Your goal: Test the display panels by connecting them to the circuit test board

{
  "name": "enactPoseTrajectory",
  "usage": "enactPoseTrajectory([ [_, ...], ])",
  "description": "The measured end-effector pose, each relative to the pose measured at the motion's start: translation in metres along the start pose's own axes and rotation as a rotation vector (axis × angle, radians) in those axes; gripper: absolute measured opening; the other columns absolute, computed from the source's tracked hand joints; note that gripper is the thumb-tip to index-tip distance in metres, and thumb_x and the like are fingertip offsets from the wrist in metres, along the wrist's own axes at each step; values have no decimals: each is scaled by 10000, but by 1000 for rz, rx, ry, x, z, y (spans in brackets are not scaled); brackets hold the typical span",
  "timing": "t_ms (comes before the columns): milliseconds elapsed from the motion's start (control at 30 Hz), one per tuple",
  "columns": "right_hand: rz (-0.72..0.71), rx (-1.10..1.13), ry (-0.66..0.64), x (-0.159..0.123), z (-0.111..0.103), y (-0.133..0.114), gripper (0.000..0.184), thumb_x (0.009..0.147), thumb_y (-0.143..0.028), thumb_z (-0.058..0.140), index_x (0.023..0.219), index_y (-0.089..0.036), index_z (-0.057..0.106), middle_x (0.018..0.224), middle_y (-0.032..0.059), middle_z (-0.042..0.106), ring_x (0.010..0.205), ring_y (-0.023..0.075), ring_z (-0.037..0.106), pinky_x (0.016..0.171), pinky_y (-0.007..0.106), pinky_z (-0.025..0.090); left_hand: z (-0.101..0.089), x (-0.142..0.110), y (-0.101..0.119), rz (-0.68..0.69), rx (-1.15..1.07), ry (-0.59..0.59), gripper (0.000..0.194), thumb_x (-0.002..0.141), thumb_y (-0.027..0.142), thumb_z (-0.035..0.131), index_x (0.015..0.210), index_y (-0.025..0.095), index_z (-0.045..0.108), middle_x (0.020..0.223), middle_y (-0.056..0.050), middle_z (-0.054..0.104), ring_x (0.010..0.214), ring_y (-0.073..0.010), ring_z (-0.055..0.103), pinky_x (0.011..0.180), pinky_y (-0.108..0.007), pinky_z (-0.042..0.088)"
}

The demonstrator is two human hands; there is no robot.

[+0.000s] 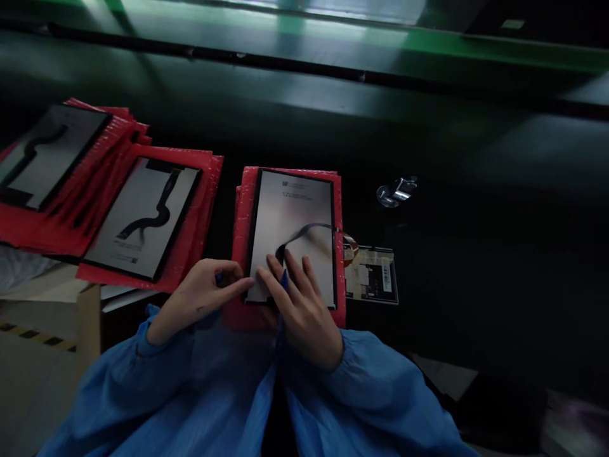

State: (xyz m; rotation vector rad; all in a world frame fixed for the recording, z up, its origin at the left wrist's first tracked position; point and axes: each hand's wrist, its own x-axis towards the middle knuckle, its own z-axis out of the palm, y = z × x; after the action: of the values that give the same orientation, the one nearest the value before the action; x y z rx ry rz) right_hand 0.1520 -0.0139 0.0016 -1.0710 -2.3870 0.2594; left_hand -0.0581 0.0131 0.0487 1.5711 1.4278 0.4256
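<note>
A display panel (295,212) with a silvery back and a dark frame lies on red bubble-wrap sleeves (242,219). A dark ribbon cable (307,230) arches over its back and runs off the right edge to an orange flex strip (352,249). My right hand (302,304) rests on the panel's lower part, fingers spread, fingertips by the cable's lower end. A small pointed blue thing (284,280) shows between those fingers; its kind is unclear. At the panel's lower left edge, my left hand (204,292) has its thumb stretched and fingers curled around something bluish, mostly hidden.
To the left, two more panels, a nearer panel (145,219) and a farther panel (54,152), lie on stacked red sleeves. Right of my work are a taped circuit board (373,276) and a shiny clear piece (397,192). A long dark bar (285,63) crosses behind.
</note>
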Motion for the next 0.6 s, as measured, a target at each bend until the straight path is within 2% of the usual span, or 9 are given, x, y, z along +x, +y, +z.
enactPoseTrajectory([
  [67,42,10,138,2,3,-5,507,996,-160,506,1499,-141,441,1524,170,480,1499,362,301,1187,610,362,-1,-2,11,45,-83,5,346,870,428,633,631,180,593,591,23,589,552,-113,515,516,-214,391],
  [133,96,53,296,4,3,-8,532,1015,-147,474,1538,-211,398,1508,137,508,1479,301,365,1196,537,390,2,-3,22,105,-110,82,349,894,428,586,638,192,592,579,16,574,552,-127,522,514,-221,420],
  [233,118,80,421,5,3,-8,526,1007,-140,513,1514,-261,449,1472,110,550,1403,264,492,1175,467,444,9,-1,27,225,-21,116,366,963,376,441,703,204,633,687,-34,651,686,-178,631,657,-257,520],
  [300,137,33,412,4,3,-8,446,984,-150,569,1418,-255,576,1444,95,578,1375,258,527,1179,432,446,15,2,21,296,113,72,334,949,275,408,716,208,637,820,-65,697,786,-198,684,757,-275,540],
  [400,155,-55,308,4,-6,-7,323,983,-192,592,1279,-276,690,1396,36,628,1360,208,544,1203,352,413,19,7,4,350,320,75,222,863,199,456,717,226,622,962,-64,715,709,-197,692,680,-280,540],
  [500,170,-82,206,4,-31,-1,311,1031,-238,510,1291,-293,672,1413,-20,618,1386,125,508,1220,277,364,15,15,-11,332,470,92,159,886,229,498,825,271,638,1118,-15,707,703,-206,701,640,-300,523],
  [600,236,-44,171,0,-58,1,348,1038,-269,488,1363,-301,608,1478,-41,560,1445,104,424,1234,281,344,10,24,-15,313,559,83,136,915,271,505,904,311,635,1270,30,664,785,-239,728,657,-334,518],
])
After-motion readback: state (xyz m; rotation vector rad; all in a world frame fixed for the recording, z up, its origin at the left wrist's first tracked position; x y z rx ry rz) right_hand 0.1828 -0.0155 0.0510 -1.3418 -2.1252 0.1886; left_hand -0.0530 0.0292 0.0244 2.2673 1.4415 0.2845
